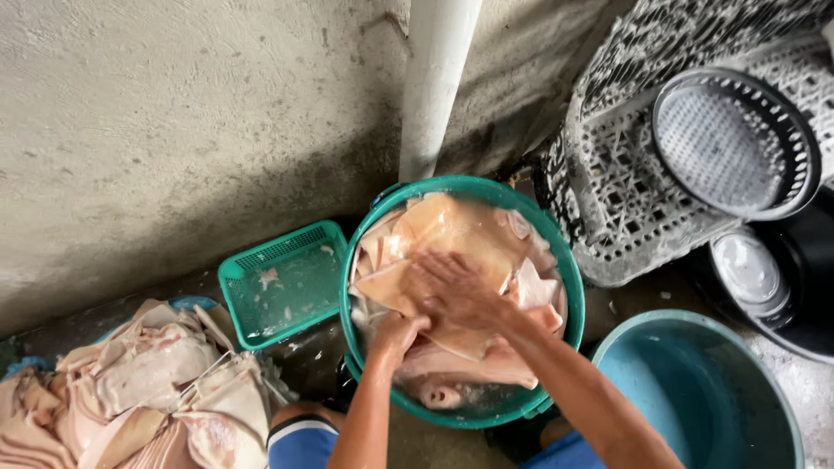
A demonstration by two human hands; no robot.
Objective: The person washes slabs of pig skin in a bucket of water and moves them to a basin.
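1. nearest the camera: two bare forearms reach forward from the bottom edge; a blue sleeve or garment edge with a dark and white band shows by the left elbow.
2. left hand (398, 334): curled shut around the lower edge of the pale pink meat slabs (460, 239), knuckles up, at the near-left inside of the green tub (565, 260).
3. right hand (459, 291): flat, fingers spread wide, palm pressed down on top of the uppermost slab, near the middle of the tub. grips nothing.
4. the slabs lie stacked and overlapping inside the green tub, filling most of it; a little wet residue shows at the near inner wall.
5. bottom left: a second heap of meat pieces (148, 391) on the floor covering, well apart from the tub.
6. bottom right: a teal basin (695, 391), just beside the tub.
7. left of the tub, touching or nearly so: a small green rectangular basket (282, 282) with a few scraps inside.
8. farther right: a dark round sieve (734, 143) leaning on grey lattice crates (625, 200); a metal lid (751, 274) lies below it.
9. farthest: a white pipe (434, 82) running up a rough concrete wall (174, 130).
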